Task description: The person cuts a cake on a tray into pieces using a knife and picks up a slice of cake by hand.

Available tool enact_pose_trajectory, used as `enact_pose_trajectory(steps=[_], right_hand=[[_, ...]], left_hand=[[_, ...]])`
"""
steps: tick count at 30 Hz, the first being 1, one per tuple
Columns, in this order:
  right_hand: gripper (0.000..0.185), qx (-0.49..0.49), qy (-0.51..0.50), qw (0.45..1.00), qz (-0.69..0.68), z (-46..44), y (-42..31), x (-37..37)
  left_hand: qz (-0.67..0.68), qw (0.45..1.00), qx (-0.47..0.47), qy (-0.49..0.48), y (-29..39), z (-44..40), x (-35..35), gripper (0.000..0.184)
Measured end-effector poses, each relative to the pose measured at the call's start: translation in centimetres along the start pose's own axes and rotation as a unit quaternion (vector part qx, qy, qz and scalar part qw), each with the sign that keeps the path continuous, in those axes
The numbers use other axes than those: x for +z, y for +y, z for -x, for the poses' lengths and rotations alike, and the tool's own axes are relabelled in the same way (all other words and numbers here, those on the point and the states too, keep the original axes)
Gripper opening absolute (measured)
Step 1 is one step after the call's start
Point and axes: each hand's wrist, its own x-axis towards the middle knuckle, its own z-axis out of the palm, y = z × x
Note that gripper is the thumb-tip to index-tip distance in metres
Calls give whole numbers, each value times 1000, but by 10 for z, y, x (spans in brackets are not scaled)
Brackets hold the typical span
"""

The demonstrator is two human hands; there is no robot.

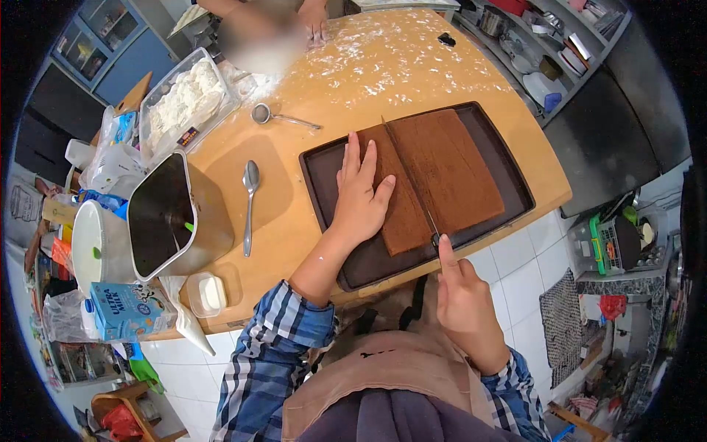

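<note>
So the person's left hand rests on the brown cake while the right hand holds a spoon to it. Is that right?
Not quite: the head view shows the right hand holding a knife, not a spoon, to the brown cake. The left hand does rest on the cake.

The bare right hand [468, 306] is hiding part of the black knife handle [435, 239]; blur is partly covering another person [314, 16].
</note>
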Motion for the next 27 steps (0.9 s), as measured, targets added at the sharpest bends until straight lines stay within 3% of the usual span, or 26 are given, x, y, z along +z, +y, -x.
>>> enact_pose_trajectory(steps=[27], right_hand=[[53, 26, -50, 998, 23, -5, -11, -18]], left_hand=[[-17, 1000, -12, 2, 3, 1, -1, 64]])
